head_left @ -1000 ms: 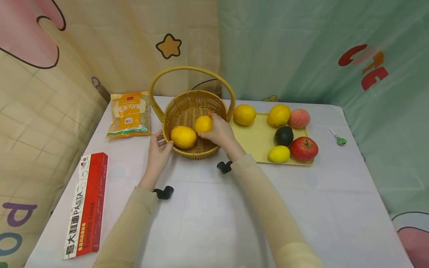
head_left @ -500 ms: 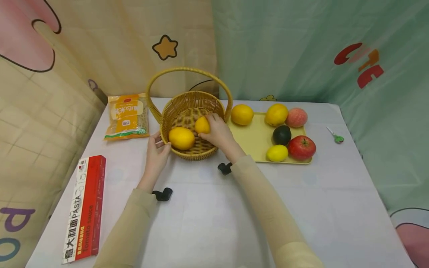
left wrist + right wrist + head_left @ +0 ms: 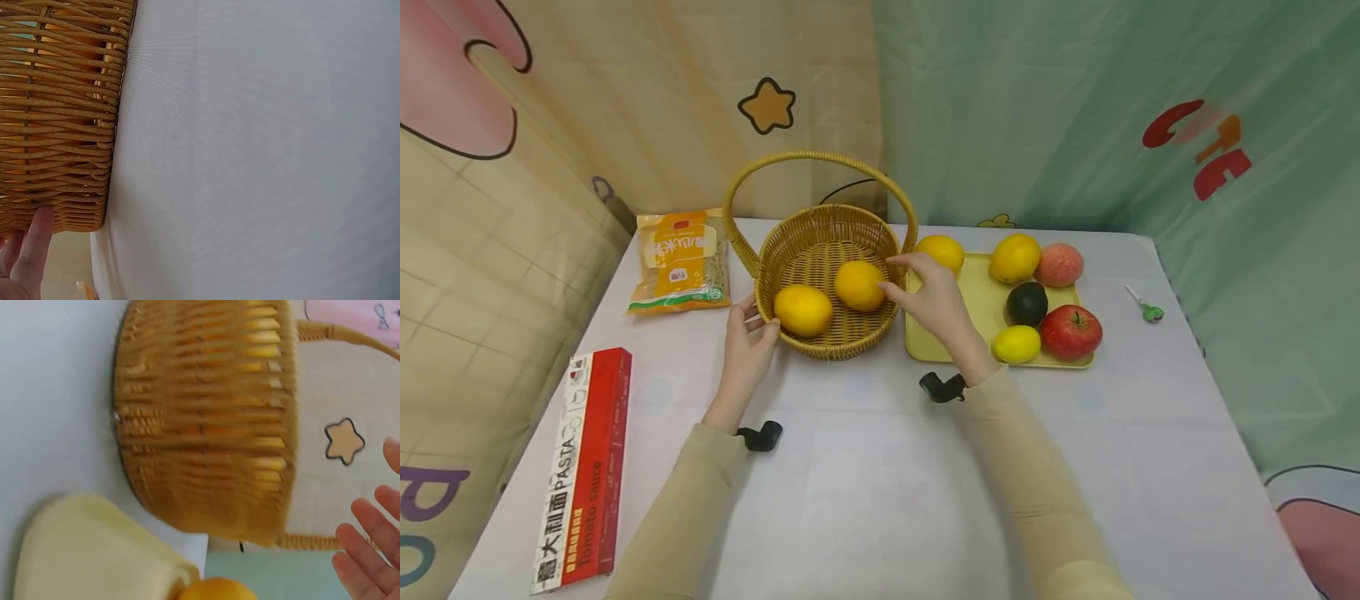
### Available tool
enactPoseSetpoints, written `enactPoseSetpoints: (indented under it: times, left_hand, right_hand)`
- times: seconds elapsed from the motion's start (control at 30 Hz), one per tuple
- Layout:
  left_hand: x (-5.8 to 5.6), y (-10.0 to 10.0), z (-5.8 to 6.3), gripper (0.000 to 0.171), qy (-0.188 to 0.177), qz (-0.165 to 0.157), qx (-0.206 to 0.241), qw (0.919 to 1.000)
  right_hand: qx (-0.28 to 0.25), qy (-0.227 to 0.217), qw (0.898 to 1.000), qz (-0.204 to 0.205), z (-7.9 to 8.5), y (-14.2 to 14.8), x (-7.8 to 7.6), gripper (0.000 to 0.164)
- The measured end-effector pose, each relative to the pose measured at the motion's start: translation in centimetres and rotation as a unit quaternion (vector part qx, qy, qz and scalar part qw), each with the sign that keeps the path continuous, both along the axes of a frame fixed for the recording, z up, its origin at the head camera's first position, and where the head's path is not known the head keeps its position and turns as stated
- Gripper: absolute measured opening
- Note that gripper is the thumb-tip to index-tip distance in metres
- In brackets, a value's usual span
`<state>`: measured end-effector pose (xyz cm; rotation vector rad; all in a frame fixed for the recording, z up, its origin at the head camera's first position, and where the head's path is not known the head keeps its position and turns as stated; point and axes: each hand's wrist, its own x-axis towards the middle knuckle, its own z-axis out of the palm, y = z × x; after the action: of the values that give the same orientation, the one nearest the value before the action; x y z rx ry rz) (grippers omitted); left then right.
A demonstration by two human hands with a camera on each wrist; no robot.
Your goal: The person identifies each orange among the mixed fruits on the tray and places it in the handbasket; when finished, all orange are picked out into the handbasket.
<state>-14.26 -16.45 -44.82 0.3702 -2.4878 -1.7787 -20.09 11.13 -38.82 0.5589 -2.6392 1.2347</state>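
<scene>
Head cam looked forward and down from above and well back on the near side of the wicker basket (image 3: 838,352), both wrist cams faced it from low down and way closer, tipped sideways, and head and right wrist shared the basket plus the yellow tray (image 3: 987,287) beside it.

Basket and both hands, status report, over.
Left hand holding basket. Right hand empty, at basket's right side. Two yellow fruits inside. Handle arches overhead.

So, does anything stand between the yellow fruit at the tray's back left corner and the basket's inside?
Yes: the right wall of the basket and its handle rise between them; the right hand is close in front of the fruit.
</scene>
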Motion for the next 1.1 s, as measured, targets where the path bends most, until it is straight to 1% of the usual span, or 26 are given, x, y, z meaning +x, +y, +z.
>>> enactPoseSetpoints:
  times: [0.17, 0.33, 0.4, 0.57, 0.67, 0.83, 1.1]
  left_hand:
    - [0.0, 0.0, -0.1, 0.060, 0.002, -0.001, -0.003, 1.0000]
    - [0.1, 0.0, 0.0, 0.060, 0.005, -0.004, -0.008, 1.0000]
    - [0.1, -0.1, 0.1, 0.060, 0.005, -0.005, -0.009, 0.9999]
    - [0.1, -0.1, 0.0, 0.060, 0.005, -0.009, -0.011, 0.9999]
    - [0.1, -0.2, 0.0, 0.060, 0.002, -0.010, -0.013, 0.9999]
    - [0.1, -0.3, 0.0, 0.060, 0.002, -0.009, -0.011, 0.9999]
    - [0.2, -0.3, 0.0, 0.060, 0.004, -0.011, -0.009, 0.9999]
  right_hand:
    - [-0.045, -0.019, 0.998, -0.038, 0.4, 2.4, -0.5, 0.036]
    - [-0.079, -0.056, 0.993, -0.067, 0.5, 4.6, -1.4, 0.038]
    - [-0.087, -0.079, 0.990, -0.081, 0.6, 5.4, -1.9, 0.041]
    - [-0.107, -0.116, 0.982, -0.107, 0.2, 7.0, -3.0, 0.047]
    - [-0.117, -0.125, 0.979, -0.113, -0.2, 7.6, -3.7, 0.050]
    - [-0.115, -0.148, 0.975, -0.119, -1.0, 7.9, -4.5, 0.055]
    - [-0.087, -0.210, 0.967, -0.116, -2.9, 8.1, -5.8, 0.070]
